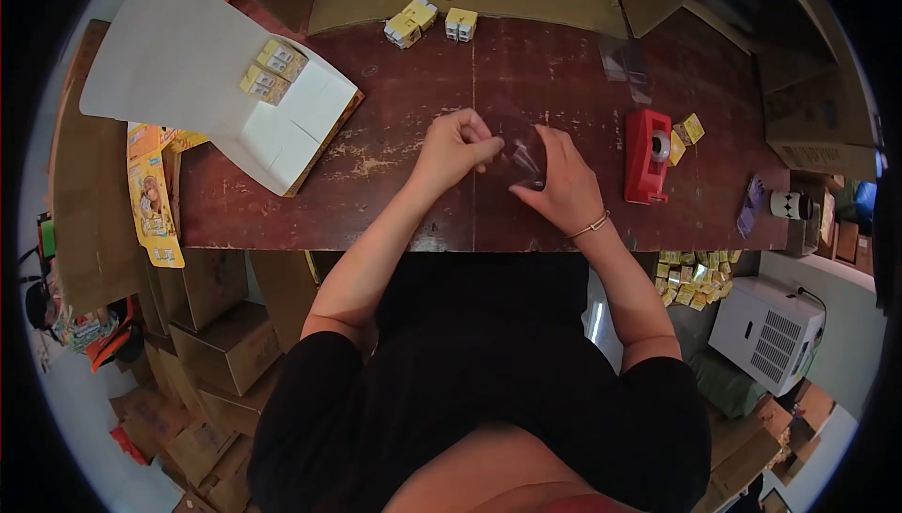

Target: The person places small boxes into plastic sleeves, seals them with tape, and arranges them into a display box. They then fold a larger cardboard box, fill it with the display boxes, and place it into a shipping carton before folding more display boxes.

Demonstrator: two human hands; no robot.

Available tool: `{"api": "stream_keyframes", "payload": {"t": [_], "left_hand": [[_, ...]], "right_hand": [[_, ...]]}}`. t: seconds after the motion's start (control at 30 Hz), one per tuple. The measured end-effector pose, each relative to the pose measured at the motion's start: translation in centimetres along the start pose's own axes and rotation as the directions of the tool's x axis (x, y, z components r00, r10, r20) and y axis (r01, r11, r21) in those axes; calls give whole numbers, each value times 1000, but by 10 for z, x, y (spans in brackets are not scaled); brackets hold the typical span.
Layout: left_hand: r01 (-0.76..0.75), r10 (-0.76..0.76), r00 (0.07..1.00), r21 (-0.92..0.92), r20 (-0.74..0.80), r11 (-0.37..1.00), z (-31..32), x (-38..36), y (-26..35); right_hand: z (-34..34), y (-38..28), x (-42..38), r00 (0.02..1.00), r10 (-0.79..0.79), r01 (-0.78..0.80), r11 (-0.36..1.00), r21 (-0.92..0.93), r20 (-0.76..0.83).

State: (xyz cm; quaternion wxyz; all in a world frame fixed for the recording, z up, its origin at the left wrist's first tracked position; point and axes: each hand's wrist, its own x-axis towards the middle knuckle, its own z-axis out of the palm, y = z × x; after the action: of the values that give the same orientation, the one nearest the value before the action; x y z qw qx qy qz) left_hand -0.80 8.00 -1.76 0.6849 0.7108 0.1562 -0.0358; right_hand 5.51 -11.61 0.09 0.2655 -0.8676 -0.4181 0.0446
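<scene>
Closely pinched, the left hand [458,148] holds clear plastic [526,160]; the right hand [567,179], half curled, holds its other side. Right of both stands a red tape dispenser [641,161].

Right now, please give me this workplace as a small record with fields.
right hand: holding clear plastic film
left hand: fingertips pinched; grip on film unclear
surface: worn dark-red tabletop
left side: open white-lined box, small yellow cartons inside
right side: red tape dispenser, yellow packets beside it
far side: yellow-and-white cartons
</scene>
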Motion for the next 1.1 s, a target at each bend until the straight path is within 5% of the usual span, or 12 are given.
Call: {"api": "stream_keyframes", "payload": {"t": [0.07,0.17,0.23,0.33,0.5,0.57,0.73,0.83,0.9,0.93,1.0,1.1], "left_hand": [[105,-143,987,-375,-75,921,-3,7,-7],[113,-141,989,-394,-44,912,16,-4,-10],[43,-52,999,-398,-13,917,21,-2,-31],[-172,21,938,-411,-347,896,34,-5,-28],[-160,112,977,-279,-183,947,44,-18,-26],[-370,344,902,-55,-261,928,53,-17,-28],[-254,235,963,-161,-129,954,54,-19,-36],[-286,272,956,-140,-111,948,56,-19,-41],[-484,440,852,-103,-285,869,61,-18,-35],[-483,440,853,-105,-281,869,66,-19,-30],[-527,395,836,-355,-382,772,76,-24,-14],[-460,438,885,-156,-159,874,55,-27,-2]], "right_hand": [[3,3,1,997,72,-72,995,62,-8],[13,8,0,945,305,-327,859,392,120],[26,8,-5,863,397,-470,407,783,312],[28,-6,-8,878,314,-430,182,884,362],[35,-16,-6,961,260,-216,482,849,96],[36,-12,-3,972,228,-172,531,830,56],[58,16,-11,989,142,-60,635,770,-40],[57,10,-16,985,168,-65,544,837,-32],[37,-15,-19,956,281,-138,182,973,83],[32,-14,-22,955,285,-138,183,973,82],[23,-5,-31,809,134,-554,-154,818,573],[33,10,-33,877,155,-456,-25,890,454]]}}
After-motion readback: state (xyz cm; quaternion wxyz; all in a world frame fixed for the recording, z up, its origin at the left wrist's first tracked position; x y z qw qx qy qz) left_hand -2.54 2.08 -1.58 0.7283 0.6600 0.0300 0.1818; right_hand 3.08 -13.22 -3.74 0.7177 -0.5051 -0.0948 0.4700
